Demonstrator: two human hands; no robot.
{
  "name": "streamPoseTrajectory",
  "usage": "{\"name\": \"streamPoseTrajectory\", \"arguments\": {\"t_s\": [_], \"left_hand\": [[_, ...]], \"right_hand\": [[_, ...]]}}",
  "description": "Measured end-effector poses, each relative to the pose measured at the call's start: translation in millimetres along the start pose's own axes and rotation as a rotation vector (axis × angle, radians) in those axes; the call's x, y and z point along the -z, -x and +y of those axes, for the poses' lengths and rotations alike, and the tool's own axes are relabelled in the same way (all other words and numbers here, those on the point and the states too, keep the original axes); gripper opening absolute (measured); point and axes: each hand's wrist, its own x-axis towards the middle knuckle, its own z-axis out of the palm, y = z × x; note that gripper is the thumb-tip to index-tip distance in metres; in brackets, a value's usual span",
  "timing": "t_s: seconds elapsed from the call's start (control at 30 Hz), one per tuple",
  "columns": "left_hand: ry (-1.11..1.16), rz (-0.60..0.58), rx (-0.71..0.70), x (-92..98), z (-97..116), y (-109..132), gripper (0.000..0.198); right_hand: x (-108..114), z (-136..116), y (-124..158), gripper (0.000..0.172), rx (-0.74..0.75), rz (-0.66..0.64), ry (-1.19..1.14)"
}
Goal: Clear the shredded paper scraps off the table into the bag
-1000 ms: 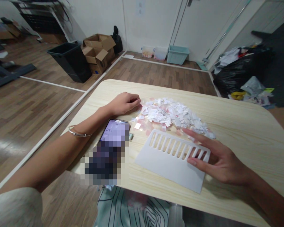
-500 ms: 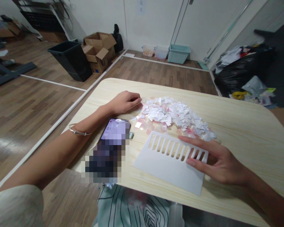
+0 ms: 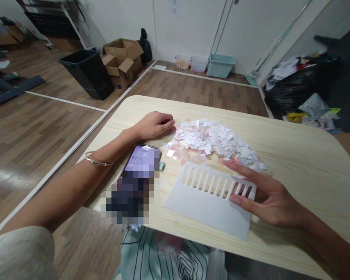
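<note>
A loose heap of small white paper scraps [image 3: 221, 140], with some pinkish clear bits among them, lies on the light wood-grain table [image 3: 297, 155]. My left hand [image 3: 155, 126] rests at the heap's left edge with its fingers curled together; whatever may be inside them is hidden. My right hand [image 3: 268, 196] grips the right end of a white plastic scraper [image 3: 207, 206] with a row of slots. Its thumb lies on the scraper's face, and the index finger reaches over the top edge towards the scraps. A phone [image 3: 142, 159], partly pixelated, lies beside my left forearm.
A small pale-green object [image 3: 162, 166] sits by the phone. Patterned cloth [image 3: 163, 260] covers my lap below the table's near edge. Beyond the table stand a black bin [image 3: 89, 74], cardboard boxes [image 3: 122, 74] and a teal tub [image 3: 221, 66]. Black bags [image 3: 291, 91] are at the right.
My right index finger has lifted slightly away from the scraper's top edge. The left hand, the scraper and the heap look almost unchanged.
</note>
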Motion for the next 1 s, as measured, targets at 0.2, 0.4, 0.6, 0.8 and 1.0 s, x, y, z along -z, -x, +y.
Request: {"name": "streamPoseTrajectory", "arguments": {"t_s": [0.2, 0.4, 0.6, 0.8, 1.0], "left_hand": [[-0.014, -0.002, -0.003, -0.1, 0, 0, 0.034], [-0.025, -0.003, 0.000, -0.4, -1, -1, 0.034], [-0.026, 0.000, 0.003, -0.7, -1, -1, 0.033], [-0.021, -0.018, 0.008, 0.0, -1, 0, 0.033], [-0.025, -0.017, 0.013, -0.2, -1, 0, 0.033]], "right_hand": [[-1, 1, 1, 0.045, 0.018, -0.004, -0.019], [-4, 1, 1, 0.035, 0.003, -0.047, -0.165], [-6, 6, 0, 0.048, -0.018, 0.026, -0.227], [1, 0, -4, 0.033, 0.181, -0.023, -0.096], [6, -4, -12, 0.034, 0.126, 0.082, -0.071]]}}
